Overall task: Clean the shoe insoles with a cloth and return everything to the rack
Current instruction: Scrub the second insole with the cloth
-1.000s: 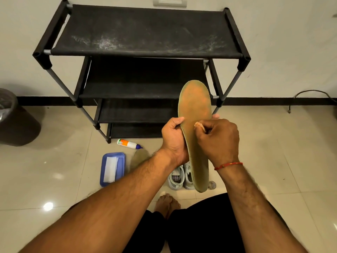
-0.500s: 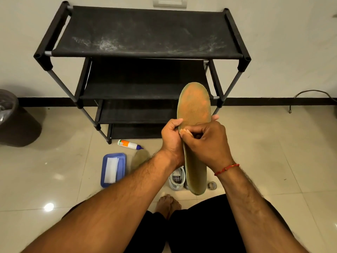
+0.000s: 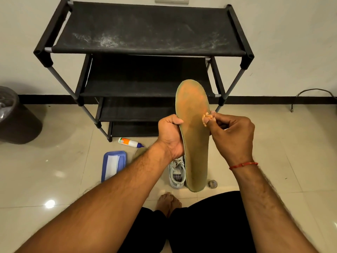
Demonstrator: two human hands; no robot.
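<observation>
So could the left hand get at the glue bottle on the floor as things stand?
Probably not right away: the left hand is gripping the insole. The floor around the bottle looks clear once it lets go.

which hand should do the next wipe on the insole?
Right. The right hand pinches the small cloth wad at the insole edge; the left hand has its grip on the opposite edge, steadying it upright.
</observation>
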